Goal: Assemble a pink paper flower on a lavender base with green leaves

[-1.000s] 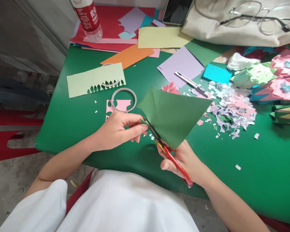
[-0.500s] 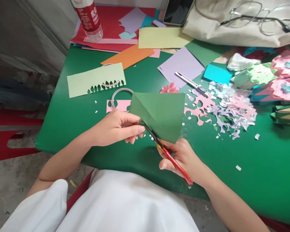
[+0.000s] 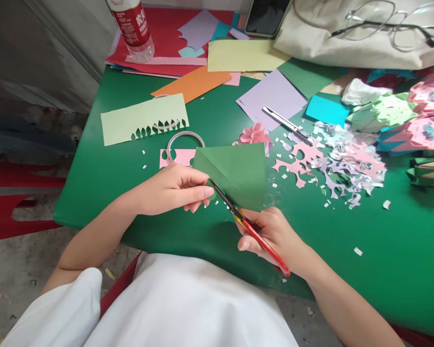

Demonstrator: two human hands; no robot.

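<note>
My left hand point(image 3: 177, 190) pinches the near left corner of a creased sheet of green paper point(image 3: 235, 168) between thumb and fingers. In my right hand point(image 3: 275, 236) are red-handled scissors point(image 3: 262, 243), their dark blades angled up and left along the paper's lower edge. The blade tips reach close to my left fingertips, where a small rounded bit of green paper shows. Behind the sheet lie a pink paper flower point(image 3: 255, 134), a roll of tape point(image 3: 171, 144) and a pink paper strip point(image 3: 166, 158) with notches cut in it.
A pale green strip point(image 3: 130, 120) with leaf-shaped cutouts lies left. A utility knife point(image 3: 287, 124) rests partly on lilac paper point(image 3: 260, 101), beside a heap of scraps point(image 3: 350, 164). Paper flowers point(image 3: 428, 132) stand right. A bottle point(image 3: 133, 31), phone point(image 3: 265, 17) and glasses point(image 3: 386, 29) are farther back.
The green sheet has turned and its right side has drawn in leftward, revealing more of the pink flower. Both hands have stayed almost in place, with the scissors at the paper's edge.
</note>
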